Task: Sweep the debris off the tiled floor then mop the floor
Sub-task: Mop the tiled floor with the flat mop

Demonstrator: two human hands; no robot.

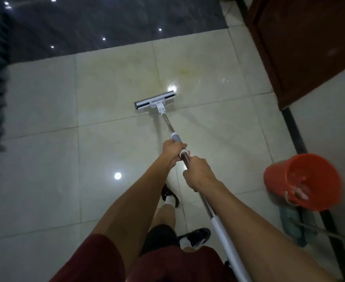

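Observation:
A flat mop head (154, 100), grey and white, lies on the pale tiled floor (45, 119) ahead of me. Its metal and white handle (222, 224) runs back toward my body. My left hand (172, 150) grips the handle at its grey collar, further down the pole. Just behind it, my right hand (198, 173) grips the shaft. The tiles around the mop head shine wet, with a yellowish stain (184, 71) beyond it.
An orange bucket (303, 182) stands at the right, with a blue-green cloth (293, 224) on the floor below it. A dark wooden cabinet (310, 47) fills the upper right. Dark glossy tiles (106, 23) lie at the far side. My feet in black shoes stand below the hands.

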